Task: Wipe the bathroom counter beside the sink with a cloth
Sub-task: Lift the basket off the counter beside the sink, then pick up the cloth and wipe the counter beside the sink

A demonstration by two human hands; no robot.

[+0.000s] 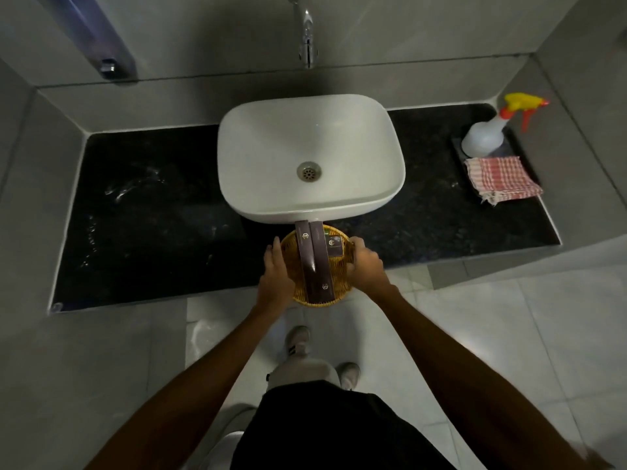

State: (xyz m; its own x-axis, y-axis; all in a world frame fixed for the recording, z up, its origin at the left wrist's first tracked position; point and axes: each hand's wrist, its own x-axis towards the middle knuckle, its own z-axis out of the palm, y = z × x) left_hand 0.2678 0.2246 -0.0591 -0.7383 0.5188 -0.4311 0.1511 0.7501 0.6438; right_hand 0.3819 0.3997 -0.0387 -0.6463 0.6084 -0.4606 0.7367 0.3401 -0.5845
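Note:
A black stone counter point(152, 212) runs left and right of a white basin point(310, 154). Its left part shows wet streaks. A red-and-white checked cloth point(502, 178) lies folded at the far right of the counter, away from both hands. In front of the basin I hold a round yellow wicker basket point(339, 286) with dark purple boxes point(314, 259) in it. My left hand point(275, 273) grips its left rim and my right hand point(364, 264) grips its right rim.
A white spray bottle point(485, 137) with a yellow and red trigger stands on a dark tray behind the cloth. A chrome tap point(308, 42) hangs over the basin. Grey tiled walls close in both counter ends. My shoes stand on the pale floor tiles below.

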